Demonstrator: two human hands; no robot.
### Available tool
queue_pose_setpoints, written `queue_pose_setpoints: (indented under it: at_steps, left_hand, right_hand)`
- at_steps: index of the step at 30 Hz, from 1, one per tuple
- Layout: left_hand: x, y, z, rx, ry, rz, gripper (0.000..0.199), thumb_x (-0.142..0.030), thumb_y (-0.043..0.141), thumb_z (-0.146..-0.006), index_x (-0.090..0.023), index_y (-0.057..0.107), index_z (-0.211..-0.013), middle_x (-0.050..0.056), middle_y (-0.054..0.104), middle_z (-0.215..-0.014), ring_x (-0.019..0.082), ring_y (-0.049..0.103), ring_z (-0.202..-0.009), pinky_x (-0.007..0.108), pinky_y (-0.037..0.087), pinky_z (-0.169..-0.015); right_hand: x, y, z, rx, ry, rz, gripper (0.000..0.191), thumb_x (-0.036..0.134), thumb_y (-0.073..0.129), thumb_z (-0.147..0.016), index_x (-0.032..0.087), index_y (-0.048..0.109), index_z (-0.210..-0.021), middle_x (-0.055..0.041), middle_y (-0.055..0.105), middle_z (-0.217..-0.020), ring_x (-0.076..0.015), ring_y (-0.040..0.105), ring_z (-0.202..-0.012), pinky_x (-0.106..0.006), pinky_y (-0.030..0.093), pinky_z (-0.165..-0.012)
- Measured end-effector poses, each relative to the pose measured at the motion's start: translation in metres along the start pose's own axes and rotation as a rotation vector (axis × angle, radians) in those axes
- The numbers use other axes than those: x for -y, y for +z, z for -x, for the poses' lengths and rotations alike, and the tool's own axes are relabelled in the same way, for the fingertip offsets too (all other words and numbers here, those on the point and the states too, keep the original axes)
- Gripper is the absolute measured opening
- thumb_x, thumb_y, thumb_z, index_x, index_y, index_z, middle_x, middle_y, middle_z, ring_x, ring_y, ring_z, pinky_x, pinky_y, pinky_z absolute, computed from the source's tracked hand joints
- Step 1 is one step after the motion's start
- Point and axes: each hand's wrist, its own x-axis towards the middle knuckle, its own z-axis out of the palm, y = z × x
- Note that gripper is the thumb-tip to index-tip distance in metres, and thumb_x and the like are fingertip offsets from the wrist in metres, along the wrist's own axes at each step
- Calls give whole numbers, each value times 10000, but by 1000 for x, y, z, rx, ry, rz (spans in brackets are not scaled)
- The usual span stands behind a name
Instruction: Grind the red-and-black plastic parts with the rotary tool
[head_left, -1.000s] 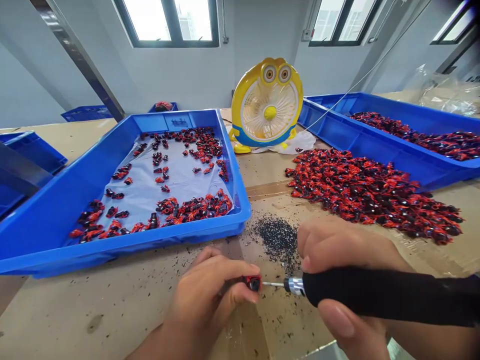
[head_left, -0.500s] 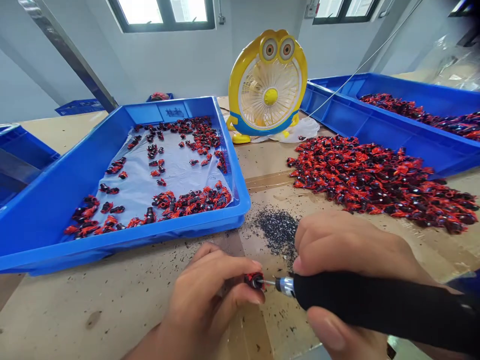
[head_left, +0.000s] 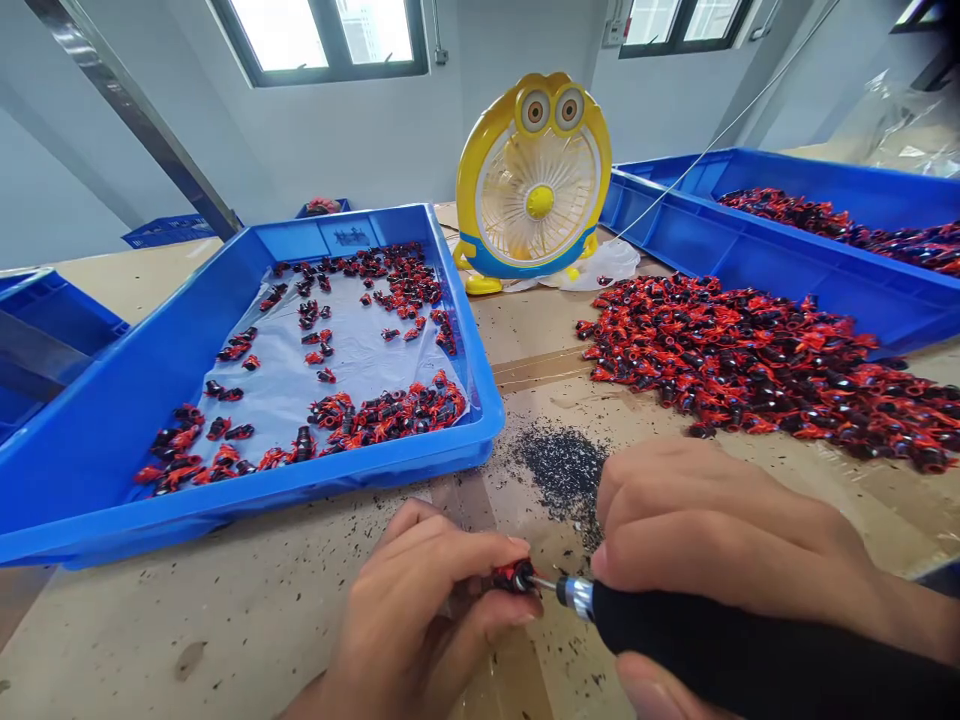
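Handle and shaft of a black tool (head_left: 690, 640) point leftward from the right hand (head_left: 720, 530), whose fingers are curled firmly over it with the thumb underneath. Left hand (head_left: 420, 590) pinches a small red and black part (head_left: 512, 576) between thumb and fingertip, just below the middle of the view. The tool's thin metal tip meets the dark ringed end of that part; whether it goes inside, I cannot tell.

Under both hands is a tan table (head_left: 262, 610), speckled with dark bits and crossed by strips of brown tape. Just beyond the hands is a pile of black crumbs (head_left: 566, 470).

Left of the crumbs stands a large blue tray (head_left: 300, 490), lined with a white sheet (head_left: 382, 365) and holding scattered red and black parts (head_left: 397, 410), thickest along its near and right sides. To the right, a broad heap (head_left: 735, 360) of similar parts lies loose on the table, close against a second blue tray (head_left: 780, 270) with more inside.

Between the trays, farther back, stands a yellow and blue fan (head_left: 540, 203) with two round eyes. Behind everything is a pale wall (head_left: 525, 40) with dark-framed windows (head_left: 315, 35).
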Motion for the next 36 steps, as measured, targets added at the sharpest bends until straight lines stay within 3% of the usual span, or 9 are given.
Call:
queue_pose_setpoints:
  at_steps: [9,13,16,18,23,29,31,33,36]
  left_hand:
    - [-3,-3,-3,25,-45,72,188,-404,629,-1127,-229,688,-1164,-35,818,-782,111,693,-630,273,520,-685]
    - [-7,-4,-1,34,-62,63,150,-380,639,-1125,-242,694,-1141,-25,812,-767,134,690,-620,295,522,-679]
    - [-11,-3,0,5,-78,56,148,-385,646,-1122,-248,699,-1133,-23,811,-766,146,684,-609,318,522,-688]
    - [-11,-2,0,-17,-85,47,136,-378,664,-1114,-250,708,-1134,-18,831,-804,141,678,-592,328,527,-700]
    - [-3,0,2,-22,-61,9,145,-397,706,-1082,-269,752,-1133,-31,817,-738,143,642,-534,325,550,-670]
    - [-1,2,2,-33,-54,10,167,-401,648,-1119,-258,727,-1146,-22,837,-791,143,676,-571,321,534,-645]
    - [-5,1,0,-12,-63,13,158,-388,635,-1132,-243,699,-1130,-34,835,-805,119,683,-589,310,512,-670]
    - [-8,-1,-2,3,-58,8,168,-390,624,-1138,-234,681,-1114,-49,829,-804,101,683,-594,304,496,-693]
    - [-11,-4,-3,1,-59,1,171,-390,619,-1139,-231,673,-1106,-44,836,-822,105,689,-598,309,493,-708]
  right_hand:
    - [3,-2,-2,40,14,-8,435,676,826,-852,267,677,-853,-29,641,-719,-183,653,-647,-302,493,-525]
    - [0,-3,3,71,49,-103,284,489,750,-984,252,614,-907,28,584,-687,-121,589,-579,-284,471,-550]
    - [0,-5,8,94,30,-143,143,296,734,-950,241,608,-991,44,567,-719,-119,587,-611,-297,506,-609]
    - [1,-7,11,123,7,-145,170,239,729,-912,237,618,-1040,41,578,-736,-136,604,-633,-321,548,-651]
    - [5,-6,12,79,53,-99,150,291,741,-956,244,617,-1026,27,599,-759,-152,635,-654,-341,561,-657]
    - [6,12,12,-41,117,-160,174,184,681,-856,252,630,-1008,39,569,-729,-143,596,-631,-335,488,-607]
    - [7,20,12,-165,140,-210,72,249,676,-887,253,612,-921,65,485,-664,-110,481,-552,-321,360,-535]
    - [9,26,12,-178,143,-223,151,344,690,-950,250,600,-873,69,448,-645,-99,414,-529,-324,293,-512]
    - [14,29,12,-195,189,-180,279,467,633,-1038,250,602,-865,50,466,-642,-119,440,-532,-333,358,-524]
